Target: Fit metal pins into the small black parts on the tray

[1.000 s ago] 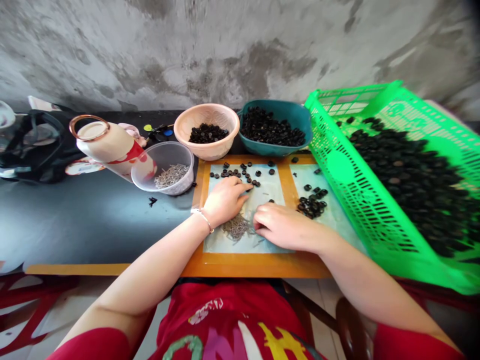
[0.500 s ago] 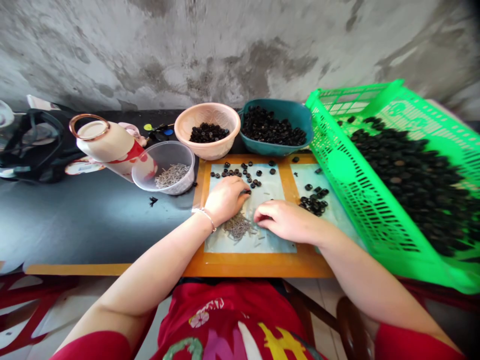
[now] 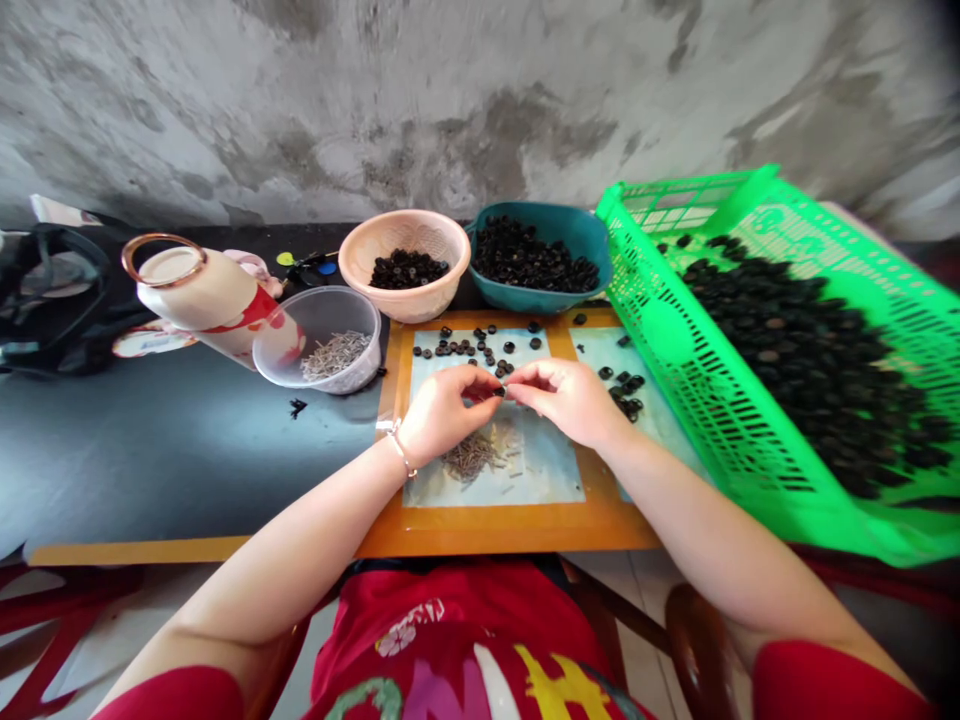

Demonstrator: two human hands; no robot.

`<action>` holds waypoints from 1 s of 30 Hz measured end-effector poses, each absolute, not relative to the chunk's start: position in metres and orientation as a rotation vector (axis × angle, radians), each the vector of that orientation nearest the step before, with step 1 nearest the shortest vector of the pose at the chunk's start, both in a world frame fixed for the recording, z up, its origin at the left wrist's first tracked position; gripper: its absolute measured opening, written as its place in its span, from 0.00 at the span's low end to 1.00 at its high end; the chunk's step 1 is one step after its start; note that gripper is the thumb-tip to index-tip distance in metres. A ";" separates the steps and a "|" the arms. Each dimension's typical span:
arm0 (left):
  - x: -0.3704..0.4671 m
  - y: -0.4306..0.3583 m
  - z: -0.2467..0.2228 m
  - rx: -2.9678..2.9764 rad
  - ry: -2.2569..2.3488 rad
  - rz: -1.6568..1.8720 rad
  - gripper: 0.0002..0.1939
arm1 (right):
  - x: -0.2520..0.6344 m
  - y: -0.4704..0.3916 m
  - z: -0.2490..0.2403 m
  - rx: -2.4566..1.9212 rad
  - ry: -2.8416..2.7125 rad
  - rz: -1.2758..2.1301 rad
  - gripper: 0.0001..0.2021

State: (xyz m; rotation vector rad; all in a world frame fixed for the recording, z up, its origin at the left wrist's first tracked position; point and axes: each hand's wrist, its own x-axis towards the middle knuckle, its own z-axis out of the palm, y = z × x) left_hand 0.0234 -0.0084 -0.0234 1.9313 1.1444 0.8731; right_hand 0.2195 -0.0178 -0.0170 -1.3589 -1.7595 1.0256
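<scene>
Between thumb and fingers, my left hand (image 3: pixel 444 412) pinches a small round black piece (image 3: pixel 498 392). My right hand (image 3: pixel 564 398) meets it from the other side, fingertips pinched together at the piece; a tiny pale metal pin seems to be in them, though it is too small to be sure. Below my hands lies a heap of small metal pins (image 3: pixel 471 456) on the pale blue sheet (image 3: pixel 536 482). Several black round pieces (image 3: pixel 480 343) are scattered on the sheet beyond my hands, and another cluster (image 3: pixel 627 402) lies to the right of my right hand.
A clear plastic bowl (image 3: pixel 281 372) of pins and a white-and-red flask (image 3: pixel 225 300) stand left. At the back are a peach bowl (image 3: pixel 450 296) and a teal bowl (image 3: pixel 540 298) with black pieces. A green basket (image 3: pixel 705 400) heaped with black pieces fills the right.
My right hand has risen from beside the pin heap to meet my left hand's fingertips at the black piece. The view has shifted slightly.
</scene>
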 end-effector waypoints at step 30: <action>0.024 -0.015 -0.029 1.538 1.058 1.095 0.07 | 0.207 -0.029 -0.019 -1.259 -1.821 0.602 0.05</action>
